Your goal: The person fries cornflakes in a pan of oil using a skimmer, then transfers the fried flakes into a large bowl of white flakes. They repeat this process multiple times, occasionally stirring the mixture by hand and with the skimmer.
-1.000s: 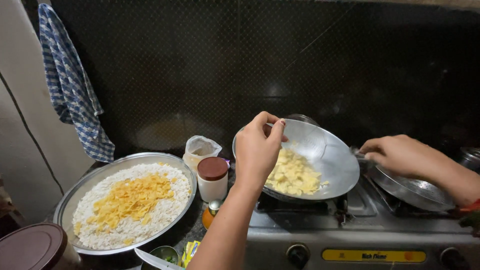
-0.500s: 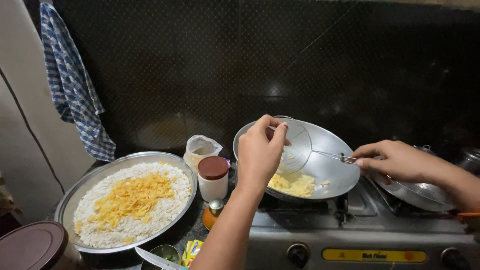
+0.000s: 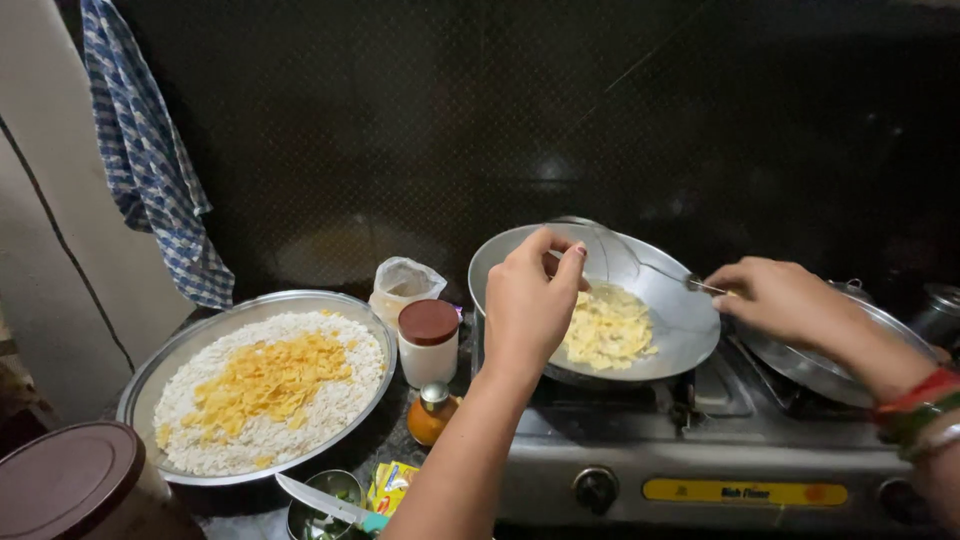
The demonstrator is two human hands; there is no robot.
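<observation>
Left hand (image 3: 527, 305): over wok's 9 o'clock rim, fingertips pinched; contents, if any, cannot tell.
Right hand (image 3: 790, 300): at wok's 3 o'clock, fingers closed on strainer (image 3: 640, 262) handle.
Wok (image 3: 640, 310): on stove (image 3: 700, 460), yellow flakes (image 3: 607, 328) inside.
Tray (image 3: 180, 355): at 9 o'clock, holding white and yellow flakes.

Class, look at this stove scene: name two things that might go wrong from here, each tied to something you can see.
1. The left hand grips the rim of the wok with bare fingers; on the burner, that rim may be hot enough to burn.
2. The right hand holds the skimmer handle over the yellow flakes; if there is hot oil, it might splash.
</observation>
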